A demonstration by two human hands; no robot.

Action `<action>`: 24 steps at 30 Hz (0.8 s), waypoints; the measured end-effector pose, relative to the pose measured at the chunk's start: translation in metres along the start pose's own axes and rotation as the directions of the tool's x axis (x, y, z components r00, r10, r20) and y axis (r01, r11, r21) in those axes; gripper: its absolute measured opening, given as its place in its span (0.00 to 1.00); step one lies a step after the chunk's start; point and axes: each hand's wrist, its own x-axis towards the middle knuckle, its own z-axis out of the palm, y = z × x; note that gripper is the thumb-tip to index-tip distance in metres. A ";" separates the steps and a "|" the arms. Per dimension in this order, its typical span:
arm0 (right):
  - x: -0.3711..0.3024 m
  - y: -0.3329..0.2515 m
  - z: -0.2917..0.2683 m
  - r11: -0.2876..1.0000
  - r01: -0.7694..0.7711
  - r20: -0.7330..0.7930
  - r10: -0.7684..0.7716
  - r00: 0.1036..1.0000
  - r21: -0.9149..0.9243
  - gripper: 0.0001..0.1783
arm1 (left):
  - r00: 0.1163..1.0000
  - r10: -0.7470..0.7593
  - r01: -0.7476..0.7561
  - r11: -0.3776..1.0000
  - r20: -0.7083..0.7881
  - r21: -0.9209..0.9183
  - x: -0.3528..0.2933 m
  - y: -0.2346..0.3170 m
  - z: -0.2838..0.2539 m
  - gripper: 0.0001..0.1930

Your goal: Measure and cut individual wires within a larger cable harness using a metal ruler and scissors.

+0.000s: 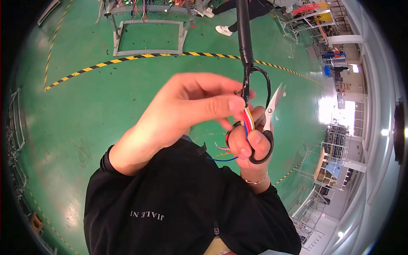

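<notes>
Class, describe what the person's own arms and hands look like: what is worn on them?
Both arms have plain black sleeves that stop short of the wrists. The left hand and right hand wear no gloves. A thin, shiny silver bracelet circles the right wrist; none shows on the left.

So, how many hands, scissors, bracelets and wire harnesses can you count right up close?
Hands: 2, the left hand and the right hand
Black-handled scissors: 1 pair
Silver-coloured bracelet: 1
Black-sheathed wire harness: 1
Total: 5
</notes>
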 end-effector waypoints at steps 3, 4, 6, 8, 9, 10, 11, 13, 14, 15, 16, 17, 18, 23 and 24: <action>0.004 0.005 -0.003 0.975 0.033 0.046 -0.023 0.999 -0.218 0.20 | 0.969 -0.046 0.102 0.969 0.242 -0.224 0.007 -0.024 -0.015 0.15; 0.005 0.003 -0.007 0.937 -0.022 0.036 0.037 0.999 -0.350 0.30 | 0.924 -0.170 0.290 0.896 0.342 -0.335 0.007 -0.022 -0.022 0.16; 0.006 0.007 -0.003 0.847 0.148 -0.082 -0.220 0.972 -0.511 0.32 | 0.963 -0.011 0.120 0.912 0.270 -0.392 0.006 -0.043 -0.038 0.16; 0.005 0.001 -0.018 0.649 0.167 -0.179 -0.433 0.883 -0.742 0.30 | 0.957 0.211 -0.088 0.865 0.200 -0.495 0.007 -0.056 -0.050 0.15; 0.003 -0.008 -0.027 0.562 0.127 -0.211 -0.497 0.842 -0.817 0.29 | 0.954 0.229 -0.104 0.861 0.196 -0.499 0.008 -0.059 -0.058 0.15; 0.002 -0.014 -0.037 0.452 0.176 -0.127 -0.564 0.816 -0.874 0.25 | 0.926 0.290 -0.092 0.797 0.244 -0.597 0.007 -0.062 -0.064 0.16; 0.001 -0.019 -0.038 0.445 0.179 -0.117 -0.560 0.820 -0.877 0.25 | 0.894 0.351 -0.070 0.723 0.278 -0.688 0.004 -0.063 -0.070 0.16; 0.003 -0.029 -0.032 0.242 0.175 0.035 -0.490 0.871 -0.954 0.26 | 0.931 0.297 -0.050 0.680 0.212 -0.732 -0.002 -0.059 -0.079 0.18; 0.006 -0.032 -0.025 0.221 0.200 0.068 -0.493 0.867 -0.955 0.22 | 0.905 0.338 -0.004 0.616 0.259 -0.788 -0.001 -0.056 -0.086 0.18; 0.009 -0.039 -0.015 0.213 0.210 0.083 -0.485 0.871 -0.954 0.22 | 0.874 0.382 0.047 0.551 0.302 -0.833 -0.001 -0.054 -0.090 0.19; 0.013 -0.045 -0.003 0.208 0.166 0.072 -0.396 0.915 -0.964 0.22 | 0.940 0.277 -0.019 0.624 0.199 -0.781 -0.008 -0.045 -0.084 0.17; 0.016 -0.050 0.003 0.198 0.121 0.056 -0.305 0.951 -0.973 0.22 | 0.937 0.291 -0.033 0.620 0.191 -0.784 -0.008 -0.041 -0.084 0.17; 0.018 -0.059 0.001 0.253 0.076 0.040 -0.146 0.988 -0.964 0.23 | 0.935 0.282 -0.044 0.690 0.213 -0.722 -0.008 -0.038 -0.083 0.16; 0.037 -0.062 0.036 0.185 0.242 0.222 -0.123 0.967 -0.952 0.20 | 0.961 0.258 -0.171 0.838 0.099 -0.518 -0.017 -0.018 -0.064 0.11; 0.042 -0.062 0.043 0.051 0.327 0.316 -0.151 0.937 -0.944 0.20 | 0.961 0.269 -0.214 0.867 0.062 -0.449 -0.019 -0.014 -0.063 0.11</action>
